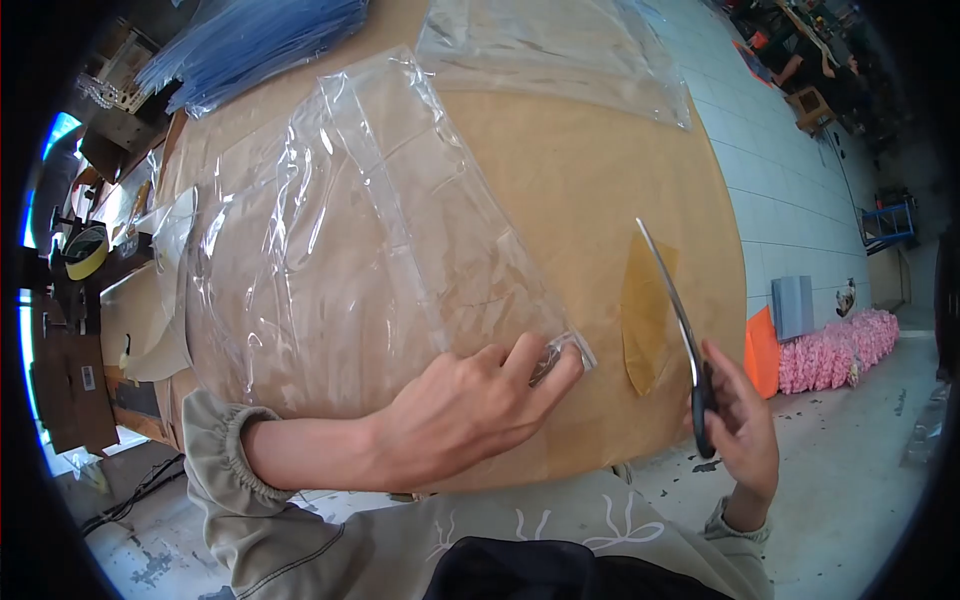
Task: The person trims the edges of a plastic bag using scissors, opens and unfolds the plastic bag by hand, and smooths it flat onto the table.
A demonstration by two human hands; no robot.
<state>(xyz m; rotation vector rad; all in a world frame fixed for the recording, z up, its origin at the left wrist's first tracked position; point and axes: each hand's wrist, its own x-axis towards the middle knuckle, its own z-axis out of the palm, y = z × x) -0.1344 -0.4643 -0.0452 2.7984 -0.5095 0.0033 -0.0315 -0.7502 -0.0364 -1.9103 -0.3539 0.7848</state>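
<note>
Clearly placed, left hand (475, 400): back upward, low over the near part of the table; fingers bent and closed on a bunched corner of plastic, the thumb hidden.
Clear plastic sheet (370, 215): spread, wrinkled and glossy, across the left and middle of the table; its near right corner is gathered under the left fingers.
Right hand (745, 420): at the table's right edge, gripping scissors by the handle; the forefinger reaches up near the blades, the thumb sits lower. Whether any finger passes through the loops, I cannot tell.
Scissors (682, 320): black handle, slim metal blades pointing away from the wearer; they show as one narrow line, so their opening cannot be judged.
Amber film piece (646, 315): flat on the table, partly behind the blades in this view, to the right of the clear sheet.
Table (590, 190): brown surface with rounded edge.
Far side: a stack of bluish plastic film (270, 45) at left, a second clear sheet (550, 60) at right.
Left edge of view: a yellow tape roll (88, 254) among dark equipment.
Floor at right: a frilly pink bundle (840, 348) beside an orange piece (761, 350).
Sleeves: grey-green, with the left cuff (245, 440) gathered.
</note>
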